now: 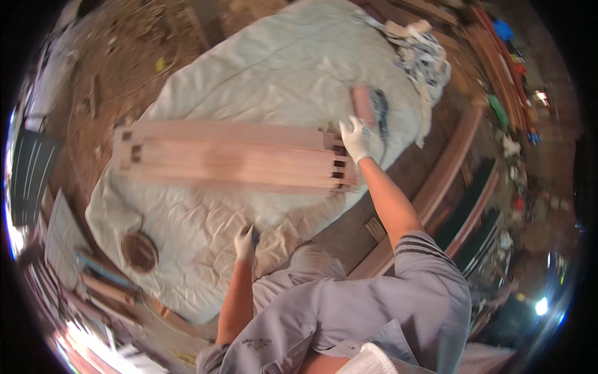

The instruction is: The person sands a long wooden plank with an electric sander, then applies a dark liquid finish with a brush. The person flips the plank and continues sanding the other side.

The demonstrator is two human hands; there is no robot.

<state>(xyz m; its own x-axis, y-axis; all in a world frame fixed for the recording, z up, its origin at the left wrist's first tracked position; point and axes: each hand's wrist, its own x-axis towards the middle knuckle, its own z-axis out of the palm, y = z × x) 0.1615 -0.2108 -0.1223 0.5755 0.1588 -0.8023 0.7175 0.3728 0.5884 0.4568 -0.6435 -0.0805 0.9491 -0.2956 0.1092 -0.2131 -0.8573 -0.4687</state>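
A long reddish-brown wooden piece (218,159) made of joined boards lies across the quilt, with square notches and dark slots at both ends. My right hand (356,140), in a white glove, is at its right end, fingers apart, by the upper corner. Blur hides whether it touches the wood. Just beyond that hand are a pinkish block (362,103) and a dark blue item (380,112), both smeared. My left hand (245,244), also gloved, is low over the quilt near my knees, closed on a small dark object (255,235) whose kind I cannot make out.
A pale padded quilt (280,68) covers the ground under the work. On it sit a round brown basket-like thing (139,252) and crumpled cloth (423,59). Long timber (445,168) lies to the right. Boards (109,288) lie at the lower left.
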